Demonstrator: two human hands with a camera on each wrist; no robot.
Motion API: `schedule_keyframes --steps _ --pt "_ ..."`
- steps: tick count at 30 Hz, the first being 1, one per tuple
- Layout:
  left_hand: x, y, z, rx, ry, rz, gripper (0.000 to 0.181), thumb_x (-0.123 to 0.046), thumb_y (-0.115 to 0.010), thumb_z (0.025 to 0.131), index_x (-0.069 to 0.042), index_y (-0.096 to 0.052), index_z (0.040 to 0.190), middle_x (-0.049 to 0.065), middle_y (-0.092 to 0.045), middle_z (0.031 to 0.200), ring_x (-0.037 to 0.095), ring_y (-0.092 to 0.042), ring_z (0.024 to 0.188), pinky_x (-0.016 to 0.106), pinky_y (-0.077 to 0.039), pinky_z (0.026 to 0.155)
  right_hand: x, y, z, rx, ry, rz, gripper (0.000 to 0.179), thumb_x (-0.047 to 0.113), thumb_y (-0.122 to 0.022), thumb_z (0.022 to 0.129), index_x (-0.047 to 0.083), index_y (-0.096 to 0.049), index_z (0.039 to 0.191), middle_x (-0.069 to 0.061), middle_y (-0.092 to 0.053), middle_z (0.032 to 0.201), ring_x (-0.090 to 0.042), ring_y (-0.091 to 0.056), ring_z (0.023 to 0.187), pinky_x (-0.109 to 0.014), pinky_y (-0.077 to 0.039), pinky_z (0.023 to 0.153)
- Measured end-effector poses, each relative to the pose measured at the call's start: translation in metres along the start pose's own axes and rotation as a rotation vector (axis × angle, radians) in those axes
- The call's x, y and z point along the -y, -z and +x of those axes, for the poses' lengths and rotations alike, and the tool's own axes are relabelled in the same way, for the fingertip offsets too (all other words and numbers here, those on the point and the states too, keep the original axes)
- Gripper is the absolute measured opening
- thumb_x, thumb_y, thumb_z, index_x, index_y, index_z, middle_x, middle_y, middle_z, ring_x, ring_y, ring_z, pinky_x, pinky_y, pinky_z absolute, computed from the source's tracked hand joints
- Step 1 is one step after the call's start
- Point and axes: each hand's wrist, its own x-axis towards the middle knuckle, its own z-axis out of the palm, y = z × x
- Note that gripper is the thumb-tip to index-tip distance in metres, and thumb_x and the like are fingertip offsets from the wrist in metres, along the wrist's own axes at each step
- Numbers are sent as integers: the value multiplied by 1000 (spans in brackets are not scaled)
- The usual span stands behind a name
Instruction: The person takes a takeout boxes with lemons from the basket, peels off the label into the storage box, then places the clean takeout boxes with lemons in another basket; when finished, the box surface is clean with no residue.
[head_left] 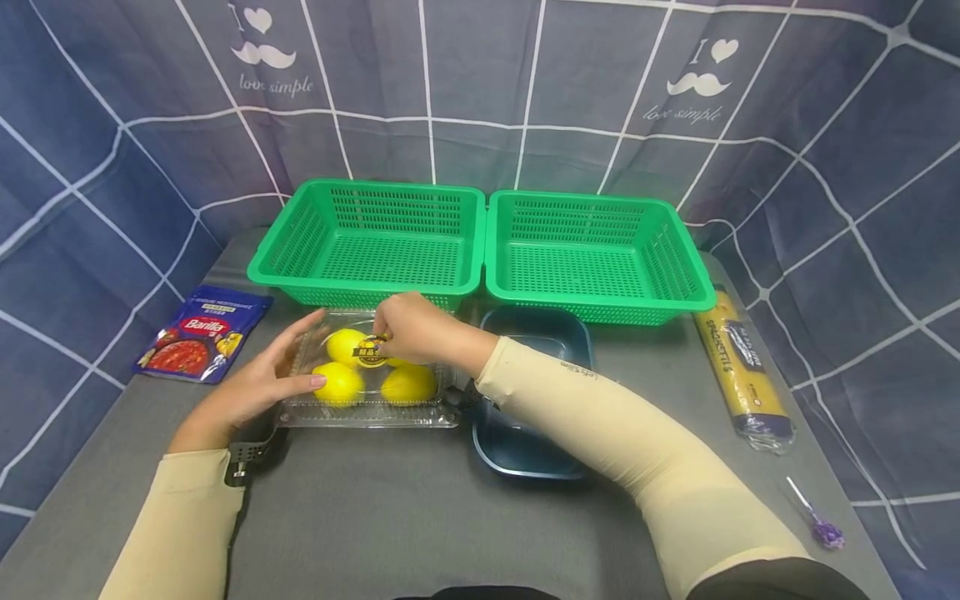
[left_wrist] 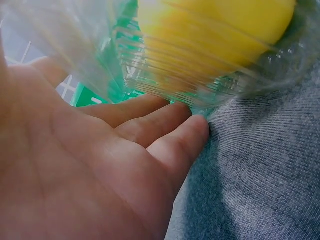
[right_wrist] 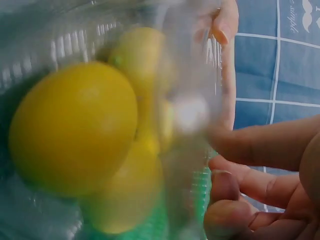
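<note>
A clear plastic clamshell box (head_left: 367,417) holds several yellow lemons (head_left: 408,386) on the table. At its left side is my left hand (head_left: 258,385), the thumb resting on the lid and the extended fingers against the side wall. The left wrist view has these straight fingers (left_wrist: 165,145) at the ribbed plastic, under a lemon (left_wrist: 215,35). Over the lid, my right hand (head_left: 420,332) has curled fingers and pinches at the right edge of a dark and gold label (head_left: 369,352). The lemons (right_wrist: 75,130) look blurred through the plastic in the right wrist view.
Two green baskets (head_left: 375,292) (head_left: 600,312) stand behind the box. A dark blue tray (head_left: 517,454) lies partly under my right forearm. To the left is a blue Barilla pouch (head_left: 202,335); to the right, a spaghetti pack (head_left: 742,367) and a purple-wrapped lollipop (head_left: 827,533).
</note>
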Motion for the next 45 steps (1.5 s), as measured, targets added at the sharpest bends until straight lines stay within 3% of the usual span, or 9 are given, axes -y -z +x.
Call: schedule_keyframes --steps 5,15,22,31,39,45 --pt "3 2 0 5 8 6 92 -8 -69 99 -27 -14 171 16 -14 173 50 2 155 82 -4 111 2 -1 2 -5 -37 -16 30 16 -81 96 3 -74 123 -4 -73 121 -16 -62 104 -24 -51 90" --pt "4 1 0 2 -9 0 91 -4 -68 99 -26 -16 171 18 -15 173 49 0 155 82 -4 111 3 -8 0 -75 -49 22 21 11 -81 95 7 -72 114 1 -68 109 -13 -58 97 -21 -50 85" --pt "5 1 1 -1 -1 2 91 -5 -69 99 -25 -17 170 15 -17 172 47 -2 156 81 -6 112 2 -11 -5 -138 32 74 18 -3 -74 94 6 -71 109 0 -70 103 -12 -62 93 -15 -49 81" --pt "7 2 4 0 7 22 92 -7 -70 99 -28 -15 171 16 -13 173 50 1 155 81 -6 112 -1 1 -43 -140 209 370 14 2 -77 96 9 -68 105 4 -70 94 -9 -65 87 -20 -54 80" --pt "7 3 3 -5 -9 17 93 -4 -70 98 -27 -17 170 13 -13 174 48 -1 155 80 -6 112 -42 21 -85 -220 148 534 15 -2 -77 95 6 -68 104 -1 -71 95 -18 -68 86 -32 -59 80" --pt "5 3 2 -4 -2 11 93 -5 -70 98 -27 -17 170 13 -14 174 47 -1 156 80 -6 112 -88 26 -115 -271 24 524 16 -4 -77 93 2 -68 103 -7 -70 94 -24 -68 83 -37 -61 74"
